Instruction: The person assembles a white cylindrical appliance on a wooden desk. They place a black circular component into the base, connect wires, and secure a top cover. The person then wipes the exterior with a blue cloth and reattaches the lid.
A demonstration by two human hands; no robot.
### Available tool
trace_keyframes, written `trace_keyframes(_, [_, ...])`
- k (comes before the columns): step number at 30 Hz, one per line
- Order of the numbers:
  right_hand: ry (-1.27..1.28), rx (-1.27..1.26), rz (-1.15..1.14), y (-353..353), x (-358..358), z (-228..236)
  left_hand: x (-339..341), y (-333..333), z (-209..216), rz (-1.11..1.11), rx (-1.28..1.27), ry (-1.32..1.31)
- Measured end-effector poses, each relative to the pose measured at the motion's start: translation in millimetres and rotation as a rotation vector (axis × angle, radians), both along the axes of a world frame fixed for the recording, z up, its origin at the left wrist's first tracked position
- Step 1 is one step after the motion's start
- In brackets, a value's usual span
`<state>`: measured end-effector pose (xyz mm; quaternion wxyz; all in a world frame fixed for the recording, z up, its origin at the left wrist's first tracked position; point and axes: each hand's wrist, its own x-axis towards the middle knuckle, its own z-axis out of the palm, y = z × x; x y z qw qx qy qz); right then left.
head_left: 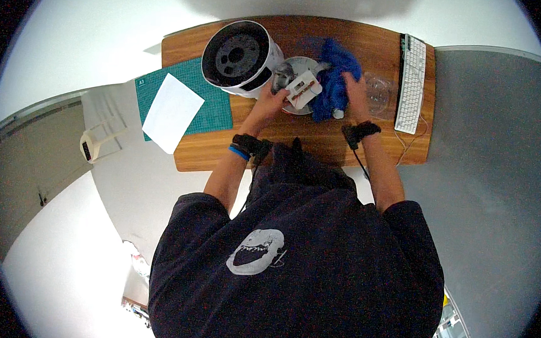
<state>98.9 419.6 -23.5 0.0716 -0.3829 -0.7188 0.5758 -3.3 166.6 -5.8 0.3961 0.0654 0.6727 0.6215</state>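
Head view — both hands gripping: left [273,98] on round part [296,77], right [353,90] on blue cloth [335,80] — keyboard [411,83] beside.

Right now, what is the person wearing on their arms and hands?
Both hands are bare. The left wrist carries a black strap with a blue band beside it. The right wrist carries a black strap with a thin black cable trailing from it. Short dark sleeves end above the elbows.

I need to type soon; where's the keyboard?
In the head view, the white keyboard lies at the desk's right edge, beyond the right hand.
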Motion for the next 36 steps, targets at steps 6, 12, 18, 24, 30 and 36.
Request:
trace_keyframes(6, [-0.103, -0.617, -0.117, -11.9, 18.2, 66.3, -1.3, -3.8, 58.9, 0.229, 0.338, -0.538])
trace_keyframes(12, [0.261, -0.983, -0.014, -9.8, 28.9, -30.3, -6.0, 21.4, 42.6, 0.235, 0.482, -0.767])
trace_keyframes(18, [0.329, -0.553, 0.013, -0.7, 25.2, -2.9, -4.8, 12.5, 18.2, 0.232, 0.359, -0.64])
trace_keyframes(24, [0.011, -0.317, -0.068, 11.0, 21.4, 4.0, 0.9, -3.5, 0.0, 0.155, 0.376, -0.534])
trace_keyframes(30, [-0.003, -0.112, -0.546, 4.5, 6.8, 17.9, 0.7, -13.5, 0.2, 0.13, 0.296, -0.491])
trace_keyframes(36, [-0.014, 0.306, 0.588, -33.6, 11.1, 37.9, 5.6, 3.7, -22.2, 0.027, 0.112, -0.186])
